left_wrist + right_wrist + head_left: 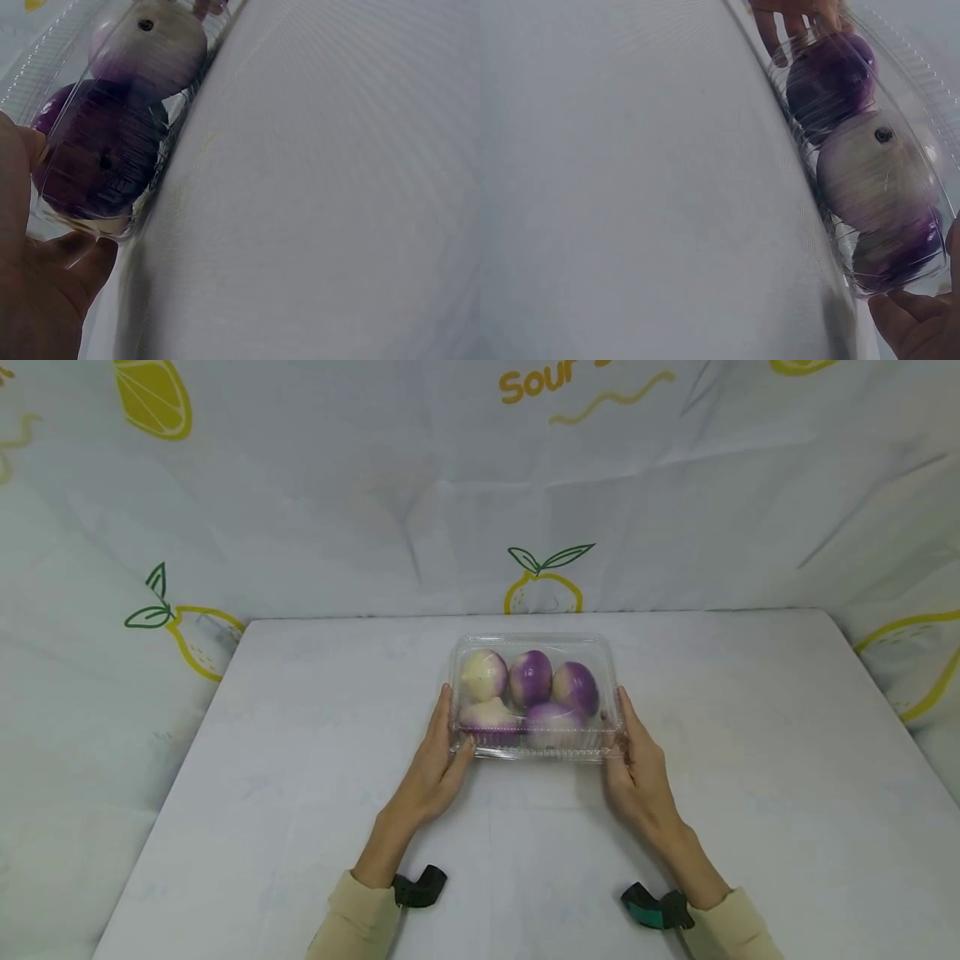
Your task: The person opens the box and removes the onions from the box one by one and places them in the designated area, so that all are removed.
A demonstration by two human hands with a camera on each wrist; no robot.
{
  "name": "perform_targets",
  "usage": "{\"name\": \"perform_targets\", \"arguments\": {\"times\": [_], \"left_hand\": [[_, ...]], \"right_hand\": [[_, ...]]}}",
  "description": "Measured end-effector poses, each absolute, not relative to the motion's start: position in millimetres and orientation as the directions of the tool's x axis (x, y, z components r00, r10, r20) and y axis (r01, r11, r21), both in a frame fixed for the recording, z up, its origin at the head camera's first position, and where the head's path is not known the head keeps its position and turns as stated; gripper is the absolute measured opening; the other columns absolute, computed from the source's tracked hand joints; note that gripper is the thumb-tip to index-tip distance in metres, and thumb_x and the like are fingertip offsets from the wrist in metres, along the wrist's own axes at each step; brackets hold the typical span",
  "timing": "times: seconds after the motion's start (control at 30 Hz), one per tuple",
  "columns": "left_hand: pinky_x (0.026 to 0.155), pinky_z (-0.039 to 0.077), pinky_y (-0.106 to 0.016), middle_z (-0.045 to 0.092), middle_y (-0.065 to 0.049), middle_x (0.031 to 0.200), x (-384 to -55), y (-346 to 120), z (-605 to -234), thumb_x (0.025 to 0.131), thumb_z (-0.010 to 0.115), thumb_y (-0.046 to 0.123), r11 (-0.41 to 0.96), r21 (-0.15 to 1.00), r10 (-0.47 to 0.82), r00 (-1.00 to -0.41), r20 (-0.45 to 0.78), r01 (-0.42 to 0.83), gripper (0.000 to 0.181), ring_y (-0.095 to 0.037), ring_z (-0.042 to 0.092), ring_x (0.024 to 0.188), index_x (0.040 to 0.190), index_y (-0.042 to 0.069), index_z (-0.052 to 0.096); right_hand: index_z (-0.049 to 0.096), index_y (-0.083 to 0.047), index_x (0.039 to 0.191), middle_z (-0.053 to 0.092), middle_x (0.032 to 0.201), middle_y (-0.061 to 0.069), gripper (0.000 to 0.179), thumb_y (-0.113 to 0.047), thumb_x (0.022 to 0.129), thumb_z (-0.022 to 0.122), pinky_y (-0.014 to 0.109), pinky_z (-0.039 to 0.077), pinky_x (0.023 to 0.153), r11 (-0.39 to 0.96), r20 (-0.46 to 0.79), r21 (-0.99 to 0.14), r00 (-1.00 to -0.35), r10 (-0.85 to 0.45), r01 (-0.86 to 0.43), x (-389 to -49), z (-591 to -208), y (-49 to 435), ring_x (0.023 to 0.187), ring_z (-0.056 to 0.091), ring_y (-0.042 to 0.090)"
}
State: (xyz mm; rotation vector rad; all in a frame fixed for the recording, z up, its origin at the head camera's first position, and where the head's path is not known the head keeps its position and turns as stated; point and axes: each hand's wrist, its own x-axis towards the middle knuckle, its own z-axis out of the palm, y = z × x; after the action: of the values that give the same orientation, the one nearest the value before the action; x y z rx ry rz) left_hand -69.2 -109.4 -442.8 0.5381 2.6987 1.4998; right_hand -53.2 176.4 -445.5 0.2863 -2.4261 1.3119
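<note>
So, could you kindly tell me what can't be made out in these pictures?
- Head view: the clear container's base, hidden where the purple-and-white vegetables lie over it.
- Left wrist view: the letter-like marks on the container's side, too faint to read.
- Right wrist view: the rest of the right hand, cut off by the frame's edge.
- Head view: the orange lettering, cut off at the top.

Container [540,753] near the middle of the far edge of the table [225,827]; vegetables [531,678] inside, three behind, two in front. Left hand [433,772] left, right hand [643,777] right.
</note>
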Motion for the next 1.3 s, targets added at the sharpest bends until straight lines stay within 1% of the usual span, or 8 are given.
{"name": "perform_targets", "arguments": {"times": [0.13,0.33,0.53,0.8,1.0,1.1,1.23,1.3], "left_hand": [[0.13,0.012,-0.051,-0.001,-0.017,0.173,-69.5,-108.4,-441.3,0.106,0.043,0.018,0.485,0.82,0.303,-0.938,0.169,0.304,0.078,-0.027,0.003,0.162,0.164,0.007,-0.008],[0.13,0.011,-0.052,-0.003,-0.019,0.173,-68.4,-108.5,-440.0,0.107,0.039,0.014,0.493,0.806,0.325,-0.929,0.177,0.326,0.074,-0.028,0.001,0.162,0.163,0.003,-0.008],[0.13,0.011,-0.048,-0.002,-0.016,0.173,-68.5,-109.6,-439.4,0.104,0.034,0.005,0.506,0.794,0.327,-0.927,0.183,0.336,0.072,-0.027,0.004,0.162,0.164,0.005,-0.006],[0.129,0.013,-0.047,0.003,-0.019,0.173,-66.6,-110.4,-440.4,0.104,0.042,0.01,0.487,0.81,0.286,-0.936,0.204,0.325,0.074,-0.029,0.008,0.161,0.164,0.004,-0.001],[0.129,0.013,-0.048,0.004,-0.02,0.172,-61.9,-110.7,-437.4,0.104,0.046,0.015,0.459,0.836,0.271,-0.944,0.188,0.299,0.076,-0.028,0.007,0.161,0.163,0.001,0.0],[0.129,0.014,-0.049,0.005,-0.021,0.172,-59.4,-111.1,-436.8,0.102,0.049,0.014,0.458,0.835,0.266,-0.944,0.197,0.303,0.078,-0.03,0.009,0.161,0.163,0.0,0.002],[0.125,0.025,-0.055,0.007,-0.02,0.172,-56.2,-112.4,-437.4,0.098,0.054,0.013,0.443,0.846,0.253,-0.947,0.2,0.297,0.083,-0.037,0.018,0.158,0.164,0.002,0.004],[0.118,0.035,-0.06,0.009,-0.018,0.173,-54.9,-112.9,-437.8,0.096,0.057,0.013,0.42,0.865,0.241,-0.952,0.188,0.277,0.087,-0.042,0.026,0.155,0.165,0.005,0.004]], "right_hand": [[0.02,-0.005,0.163,0.032,0.165,0.021,0.065,0.003,0.103,0.043,-0.001,0.036,0.1,0.536,0.368,-0.78,-0.929,-0.025,-0.323,-52.7,-444.5,177.5,0.124,0.059,0.035],[0.018,-0.002,0.163,0.027,0.166,0.025,0.065,0.006,0.102,0.041,0.001,0.023,0.113,0.516,0.362,-0.787,-0.93,-0.058,-0.338,-53.1,-443.1,178.5,0.142,0.041,0.044],[0.02,0.0,0.162,0.029,0.164,0.027,0.066,0.007,0.1,0.042,0.001,0.02,0.114,0.533,0.357,-0.779,-0.932,-0.055,-0.33,-53.1,-441.1,178.7,0.143,0.04,0.046],[0.015,-0.005,0.164,0.029,0.162,0.033,0.074,0.01,0.098,0.044,0.002,0.018,0.116,0.549,0.388,-0.748,-0.917,-0.095,-0.373,-52.6,-439.3,181.8,0.135,0.05,0.05],[0.031,-0.001,0.155,0.028,0.162,0.035,0.063,0.01,0.095,0.049,0.009,0.015,0.121,0.558,0.421,-0.679,-0.875,-0.238,-0.478,-53.1,-435.0,194.9,0.141,0.041,0.056],[0.032,-0.005,0.151,0.018,0.165,0.034,0.058,0.008,0.097,0.051,0.031,0.028,0.124,0.522,0.337,-0.711,-0.88,-0.336,-0.472,-53.4,-428.8,205.0,0.146,0.03,0.058],[0.026,-0.01,0.152,0.007,0.168,0.034,0.065,0.001,0.098,0.06,0.068,0.039,0.106,0.508,0.202,-0.757,-0.887,-0.416,-0.411,-54.0,-421.1,215.4,0.147,0.025,0.061],[0.026,-0.008,0.151,0.007,0.167,0.035,0.068,-0.003,0.096,0.067,0.072,0.042,0.099,0.516,0.181,-0.757,-0.887,-0.425,-0.401,-54.0,-419.5,217.4,0.144,0.03,0.062]]}}
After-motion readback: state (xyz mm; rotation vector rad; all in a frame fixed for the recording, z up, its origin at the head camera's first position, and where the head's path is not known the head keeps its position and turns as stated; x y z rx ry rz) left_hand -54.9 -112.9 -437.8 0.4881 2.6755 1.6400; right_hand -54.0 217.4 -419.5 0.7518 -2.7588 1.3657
